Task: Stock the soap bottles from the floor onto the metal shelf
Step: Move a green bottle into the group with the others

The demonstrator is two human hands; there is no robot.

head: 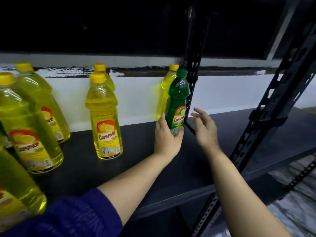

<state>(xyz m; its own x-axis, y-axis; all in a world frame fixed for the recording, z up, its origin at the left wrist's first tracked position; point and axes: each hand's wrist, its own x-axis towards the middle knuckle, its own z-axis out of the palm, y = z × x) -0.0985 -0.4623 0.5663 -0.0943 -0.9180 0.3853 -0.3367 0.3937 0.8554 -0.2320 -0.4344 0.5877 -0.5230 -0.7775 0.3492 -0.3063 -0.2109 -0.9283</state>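
A green soap bottle (177, 101) with a green cap stands at the back of the dark metal shelf (136, 168), close to a black upright post. My left hand (166, 137) grips its lower part. Just right of it, my right hand (205, 129) hovers with fingers spread, touching nothing. A yellow bottle (165, 89) stands right behind the green one. Two more yellow bottles (106, 115) stand mid-shelf, and several larger ones (30, 127) crowd the left end.
A perforated black post (191, 86) rises beside the green bottle, and a diagonal post (273, 108) crosses at the right. A white wall runs behind the shelf. The upper shelf overhead is dark. Pale floor (294, 194) shows at the lower right.
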